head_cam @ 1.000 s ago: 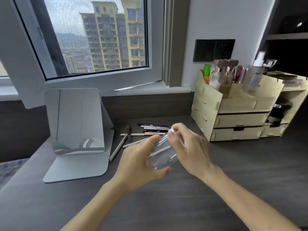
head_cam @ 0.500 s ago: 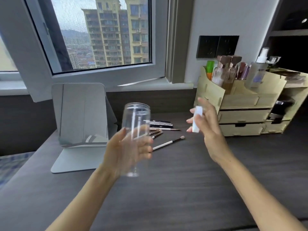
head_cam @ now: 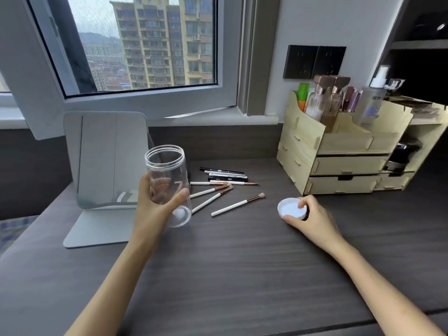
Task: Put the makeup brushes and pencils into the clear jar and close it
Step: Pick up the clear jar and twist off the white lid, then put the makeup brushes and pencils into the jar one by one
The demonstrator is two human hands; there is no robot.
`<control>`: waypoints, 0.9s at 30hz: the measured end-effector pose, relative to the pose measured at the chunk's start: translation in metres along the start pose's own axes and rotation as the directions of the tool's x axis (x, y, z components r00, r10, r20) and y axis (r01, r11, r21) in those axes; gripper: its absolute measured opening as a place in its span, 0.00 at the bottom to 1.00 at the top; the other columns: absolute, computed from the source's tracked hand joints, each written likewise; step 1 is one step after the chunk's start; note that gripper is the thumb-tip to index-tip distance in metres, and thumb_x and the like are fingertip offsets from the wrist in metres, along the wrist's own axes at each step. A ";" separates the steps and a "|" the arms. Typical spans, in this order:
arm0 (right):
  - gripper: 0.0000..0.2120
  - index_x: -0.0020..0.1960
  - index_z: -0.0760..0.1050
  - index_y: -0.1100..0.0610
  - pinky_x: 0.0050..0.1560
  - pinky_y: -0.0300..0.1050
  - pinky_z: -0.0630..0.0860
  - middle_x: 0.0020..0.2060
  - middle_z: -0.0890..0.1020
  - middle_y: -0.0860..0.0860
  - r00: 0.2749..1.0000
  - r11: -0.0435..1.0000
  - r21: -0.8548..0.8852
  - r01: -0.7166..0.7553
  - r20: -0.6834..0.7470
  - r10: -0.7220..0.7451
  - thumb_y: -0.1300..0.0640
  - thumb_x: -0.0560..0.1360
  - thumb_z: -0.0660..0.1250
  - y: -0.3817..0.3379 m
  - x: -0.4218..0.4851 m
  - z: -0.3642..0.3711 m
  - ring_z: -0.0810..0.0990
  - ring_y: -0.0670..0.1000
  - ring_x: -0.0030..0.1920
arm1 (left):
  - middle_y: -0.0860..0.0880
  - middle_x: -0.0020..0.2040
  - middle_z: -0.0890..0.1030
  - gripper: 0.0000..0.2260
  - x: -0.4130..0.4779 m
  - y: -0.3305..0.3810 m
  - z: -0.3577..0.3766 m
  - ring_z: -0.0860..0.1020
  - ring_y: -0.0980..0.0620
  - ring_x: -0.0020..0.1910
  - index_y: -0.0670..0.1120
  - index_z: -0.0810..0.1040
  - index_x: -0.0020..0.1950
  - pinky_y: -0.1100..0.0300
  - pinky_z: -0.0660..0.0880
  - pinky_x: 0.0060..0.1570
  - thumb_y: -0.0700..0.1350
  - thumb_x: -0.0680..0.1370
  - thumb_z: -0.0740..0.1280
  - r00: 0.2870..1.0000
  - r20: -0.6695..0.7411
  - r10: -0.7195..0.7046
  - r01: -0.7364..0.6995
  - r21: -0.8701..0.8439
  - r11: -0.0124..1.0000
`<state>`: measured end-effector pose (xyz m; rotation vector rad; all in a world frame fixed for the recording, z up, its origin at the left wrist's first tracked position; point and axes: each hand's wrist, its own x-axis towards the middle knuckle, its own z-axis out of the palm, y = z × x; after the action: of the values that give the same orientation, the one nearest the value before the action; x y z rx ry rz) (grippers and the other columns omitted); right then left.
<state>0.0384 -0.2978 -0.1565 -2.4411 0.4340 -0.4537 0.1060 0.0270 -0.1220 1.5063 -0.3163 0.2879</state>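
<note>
Two hands are working over the dark surface [head_cam: 242,263], one with the jar, one with the lid.

Left hand [head_cam: 155,209] is gripping the clear jar [head_cam: 167,175] around its lower half, holding it upright and open-mouthed, with nothing inside. Right hand [head_cam: 312,219] is pinching the white lid [head_cam: 292,208] by its rim, low at the surface, well apart from the jar. Brushes [head_cam: 237,204] and pencils [head_cam: 225,174] are lying loose between the jar and a wooden organizer [head_cam: 339,166]. Behind the jar a mirror [head_cam: 106,161] is standing.
</note>
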 end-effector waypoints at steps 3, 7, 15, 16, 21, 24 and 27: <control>0.16 0.51 0.75 0.59 0.52 0.49 0.69 0.52 0.80 0.56 0.976 0.954 -0.251 0.163 -0.102 -0.193 0.53 0.67 0.74 0.001 0.002 0.006 0.76 0.59 0.55 | 0.53 0.55 0.76 0.26 0.000 -0.003 0.001 0.76 0.49 0.55 0.69 0.68 0.54 0.47 0.72 0.58 0.59 0.61 0.75 0.994 -0.064 0.090 -0.083 0.100 0.991; 0.16 0.51 0.81 0.60 0.56 0.62 0.73 0.51 0.83 0.62 0.849 0.770 -0.472 0.429 -0.080 -0.522 0.64 0.63 0.76 -0.026 0.018 0.032 0.80 0.65 0.52 | 0.51 0.56 0.75 0.31 0.001 -0.008 0.002 0.74 0.54 0.55 0.61 0.66 0.61 0.62 0.71 0.55 0.56 0.63 0.77 0.964 -0.121 0.236 -0.201 0.246 0.948; 0.13 0.53 0.77 0.60 0.55 0.53 0.71 0.48 0.81 0.57 0.785 0.532 -0.592 0.605 0.331 -0.524 0.67 0.73 0.58 -0.064 0.050 0.068 0.78 0.60 0.49 | 0.53 0.55 0.76 0.36 -0.006 -0.010 -0.002 0.74 0.53 0.47 0.52 0.66 0.63 0.67 0.66 0.46 0.47 0.60 0.80 0.889 -0.158 0.429 -0.277 0.561 0.781; 0.08 0.46 0.79 0.59 0.45 0.51 0.75 0.42 0.82 0.56 0.768 0.545 -0.556 0.627 0.324 -0.553 0.66 0.71 0.63 -0.064 0.050 0.067 0.80 0.59 0.42 | 0.53 0.54 0.77 0.35 -0.005 -0.010 -0.002 0.74 0.54 0.46 0.51 0.66 0.63 0.68 0.65 0.46 0.47 0.60 0.80 0.889 -0.155 0.432 -0.278 0.566 0.776; 0.05 0.36 0.72 0.55 0.29 0.44 0.71 0.31 0.78 0.51 0.684 0.550 -0.449 0.704 0.218 -0.697 0.62 0.68 0.67 -0.054 0.035 0.061 0.76 0.54 0.31 | 0.54 0.55 0.76 0.34 -0.002 -0.009 -0.004 0.74 0.56 0.49 0.48 0.68 0.63 0.66 0.67 0.45 0.49 0.62 0.79 0.893 -0.148 0.425 -0.270 0.579 0.770; 0.07 0.42 0.73 0.55 0.33 0.47 0.72 0.35 0.79 0.50 0.768 0.742 -0.280 0.609 -0.025 -0.640 0.55 0.74 0.58 -0.065 0.024 0.046 0.76 0.53 0.35 | 0.55 0.54 0.74 0.34 -0.001 -0.011 -0.006 0.74 0.54 0.50 0.46 0.69 0.62 0.67 0.66 0.46 0.47 0.61 0.80 0.889 -0.132 0.439 -0.282 0.597 0.751; 0.11 0.46 0.77 0.55 0.38 0.35 0.69 0.37 0.78 0.43 0.831 0.833 0.150 0.533 -0.277 -0.482 0.51 0.75 0.58 -0.091 0.005 0.012 0.75 0.41 0.38 | 0.52 0.54 0.76 0.34 0.000 -0.012 -0.008 0.75 0.50 0.51 0.45 0.70 0.62 0.71 0.64 0.48 0.46 0.60 0.80 0.890 -0.112 0.441 -0.287 0.615 0.735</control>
<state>0.0661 -0.2247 -0.1086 -2.2687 -0.1948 -0.9642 0.1105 0.0340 -0.1333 1.9850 -0.3382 0.9659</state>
